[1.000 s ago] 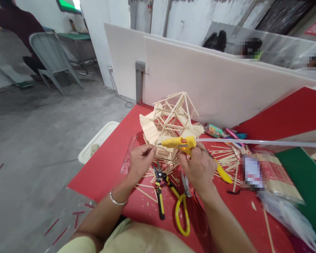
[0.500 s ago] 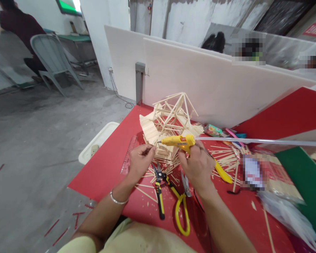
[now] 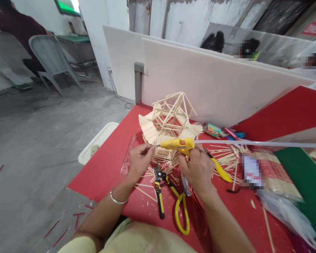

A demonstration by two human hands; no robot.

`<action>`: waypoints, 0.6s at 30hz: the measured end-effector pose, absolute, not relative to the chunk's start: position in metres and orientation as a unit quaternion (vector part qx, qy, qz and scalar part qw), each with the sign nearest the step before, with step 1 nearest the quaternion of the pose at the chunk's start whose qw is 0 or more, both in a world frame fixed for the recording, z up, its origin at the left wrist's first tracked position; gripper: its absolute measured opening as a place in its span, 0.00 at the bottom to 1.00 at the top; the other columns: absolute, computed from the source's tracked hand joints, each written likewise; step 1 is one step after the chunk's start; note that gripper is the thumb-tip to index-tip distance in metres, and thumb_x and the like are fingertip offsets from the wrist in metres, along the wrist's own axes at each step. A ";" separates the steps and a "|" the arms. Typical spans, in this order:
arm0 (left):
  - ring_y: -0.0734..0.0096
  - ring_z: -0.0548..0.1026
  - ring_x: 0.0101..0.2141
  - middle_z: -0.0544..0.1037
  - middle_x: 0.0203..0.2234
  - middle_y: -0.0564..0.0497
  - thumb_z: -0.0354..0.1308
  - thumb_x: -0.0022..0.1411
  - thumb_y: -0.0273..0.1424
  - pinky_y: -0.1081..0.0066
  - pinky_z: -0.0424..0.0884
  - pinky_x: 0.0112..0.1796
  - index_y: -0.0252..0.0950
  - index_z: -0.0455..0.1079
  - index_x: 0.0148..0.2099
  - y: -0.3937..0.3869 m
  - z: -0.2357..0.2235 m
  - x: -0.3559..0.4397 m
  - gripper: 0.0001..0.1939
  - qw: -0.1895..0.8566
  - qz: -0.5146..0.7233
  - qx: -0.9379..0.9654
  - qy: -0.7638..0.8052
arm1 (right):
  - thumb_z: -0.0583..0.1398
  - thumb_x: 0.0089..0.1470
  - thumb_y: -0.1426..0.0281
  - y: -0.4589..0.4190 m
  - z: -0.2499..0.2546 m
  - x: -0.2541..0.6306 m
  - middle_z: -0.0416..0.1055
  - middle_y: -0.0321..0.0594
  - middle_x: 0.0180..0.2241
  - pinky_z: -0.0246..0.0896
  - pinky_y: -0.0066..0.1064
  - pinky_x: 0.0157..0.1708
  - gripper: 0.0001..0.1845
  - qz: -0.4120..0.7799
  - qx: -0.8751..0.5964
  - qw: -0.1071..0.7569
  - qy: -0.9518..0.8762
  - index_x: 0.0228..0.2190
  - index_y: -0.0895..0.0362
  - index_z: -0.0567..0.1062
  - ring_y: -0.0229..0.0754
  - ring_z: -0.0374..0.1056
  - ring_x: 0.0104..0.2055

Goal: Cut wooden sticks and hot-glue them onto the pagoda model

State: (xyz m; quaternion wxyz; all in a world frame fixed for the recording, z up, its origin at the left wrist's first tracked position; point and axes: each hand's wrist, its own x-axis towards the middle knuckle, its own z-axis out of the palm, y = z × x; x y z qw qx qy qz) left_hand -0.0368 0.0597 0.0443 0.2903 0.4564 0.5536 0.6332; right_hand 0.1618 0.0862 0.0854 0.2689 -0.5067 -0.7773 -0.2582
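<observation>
My right hand is wrapped round the handle of a yellow hot glue gun. A long clear glue stick sticks out of the gun's back end to the right. The gun's nozzle points left, close to the fingertips of my left hand. Those fingers are pinched together; whatever they hold is too small to make out. Just behind both hands stands a model built of thin wooden sticks, with a pointed open frame on top and slatted panels at its sides.
On the red table lie yellow-and-black cutters, a pink ruler, loose sticks, a yellow-handled tool and a plastic bag. A white board stands behind. A person sits at the far left.
The glue gun has shifted very slightly left, its nozzle nearer my left fingertips. The view has moved a little; otherwise both hands keep their places.
</observation>
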 end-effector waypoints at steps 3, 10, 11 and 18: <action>0.78 0.67 0.19 0.72 0.17 0.54 0.62 0.59 0.36 0.78 0.62 0.21 0.33 0.76 0.28 0.060 0.044 -0.037 0.12 0.290 0.635 0.453 0.554 | 0.56 0.59 0.62 0.085 0.085 0.161 0.76 0.47 0.35 0.49 0.30 0.29 0.14 -0.248 -0.516 0.266 -0.776 0.37 0.60 0.73 0.41 0.69 0.31; 0.77 0.67 0.19 0.72 0.17 0.54 0.61 0.59 0.35 0.77 0.61 0.21 0.34 0.75 0.27 0.060 0.047 -0.036 0.12 0.283 0.628 0.460 0.560 | 0.57 0.57 0.48 0.080 0.072 0.174 0.74 0.48 0.38 0.50 0.31 0.31 0.26 -0.214 -0.594 0.245 -0.736 0.40 0.60 0.72 0.44 0.69 0.33; 0.77 0.66 0.19 0.71 0.16 0.54 0.61 0.59 0.35 0.77 0.61 0.21 0.34 0.75 0.27 0.060 0.047 -0.036 0.12 0.285 0.628 0.461 0.559 | 0.57 0.56 0.46 0.077 0.069 0.181 0.74 0.49 0.39 0.51 0.31 0.31 0.28 -0.209 -0.606 0.243 -0.728 0.40 0.59 0.72 0.45 0.69 0.35; 0.79 0.65 0.18 0.70 0.16 0.55 0.62 0.59 0.36 0.78 0.60 0.20 0.33 0.75 0.27 0.060 0.045 -0.035 0.13 0.297 0.631 0.453 0.554 | 0.57 0.50 0.40 0.028 0.059 0.257 0.70 0.43 0.30 0.48 0.33 0.25 0.27 -0.152 -0.721 0.206 -0.644 0.29 0.51 0.64 0.47 0.65 0.29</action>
